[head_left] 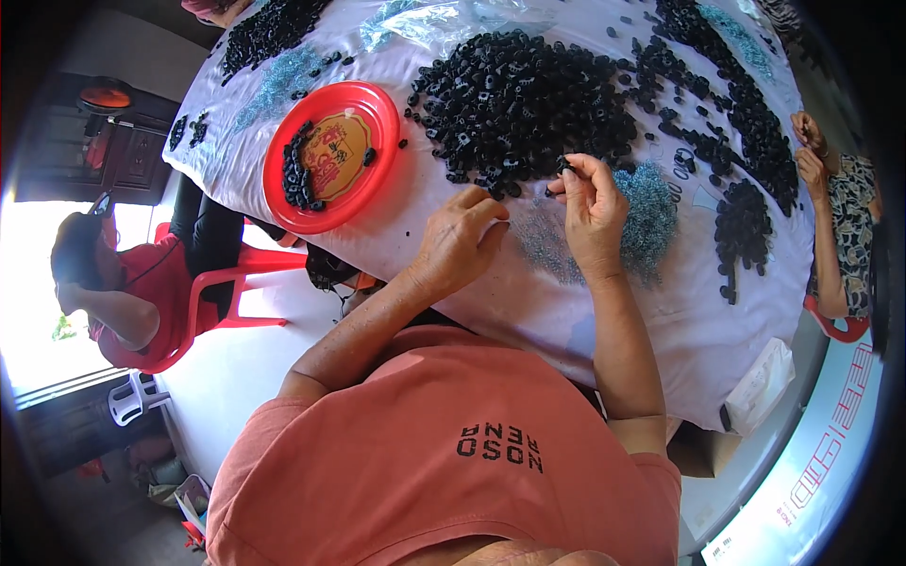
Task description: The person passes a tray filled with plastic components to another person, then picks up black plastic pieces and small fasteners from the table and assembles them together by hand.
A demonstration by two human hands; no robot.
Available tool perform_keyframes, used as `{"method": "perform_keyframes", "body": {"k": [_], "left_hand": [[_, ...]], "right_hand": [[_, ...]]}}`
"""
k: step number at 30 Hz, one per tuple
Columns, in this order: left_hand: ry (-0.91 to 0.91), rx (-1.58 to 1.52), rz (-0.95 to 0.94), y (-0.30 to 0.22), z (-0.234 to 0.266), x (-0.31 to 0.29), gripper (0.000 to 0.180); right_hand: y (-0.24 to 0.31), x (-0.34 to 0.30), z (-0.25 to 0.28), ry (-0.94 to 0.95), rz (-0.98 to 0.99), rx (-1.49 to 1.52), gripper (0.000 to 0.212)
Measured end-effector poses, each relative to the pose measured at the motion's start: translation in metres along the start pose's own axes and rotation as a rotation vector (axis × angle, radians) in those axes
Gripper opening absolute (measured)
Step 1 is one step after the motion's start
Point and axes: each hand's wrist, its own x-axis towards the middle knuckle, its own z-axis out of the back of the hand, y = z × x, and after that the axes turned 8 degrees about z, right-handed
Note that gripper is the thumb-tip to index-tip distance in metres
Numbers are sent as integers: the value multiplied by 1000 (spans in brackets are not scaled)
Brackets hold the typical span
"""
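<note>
My right hand [595, 212] is raised over the table, its thumb and fingers pinching a small black plastic part [564, 165]. To its left, my left hand [458, 241] is low over the cloth with the fingers curled together; whatever they may hold is hidden. Between and beyond both hands rises a big heap of small black plastic parts [524, 104]. A pile of fine bluish-grey metal pieces, like tiny springs, [651, 222] sits beside my right wrist, and a thinner scatter of them [549, 245] spreads between my hands.
A red plate [281, 215] with several black parts stands at left on the white tablecloth [528, 321]. More black parts [744, 226] lie at right. A co-worker's hands [810, 151] are at the right edge. Another person [142, 283] sits on a red chair [255, 259] at left.
</note>
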Motion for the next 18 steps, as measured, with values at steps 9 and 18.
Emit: {"method": "perform_keyframes", "body": {"k": [9, 18], "left_hand": [[22, 126, -7, -2, -8, -1, 11], [-23, -113, 78, -4, 2, 1, 14]], "right_hand": [[1, 1, 1, 28, 120, -16, 16], [0, 1, 1, 22, 114, 7, 16]]}}
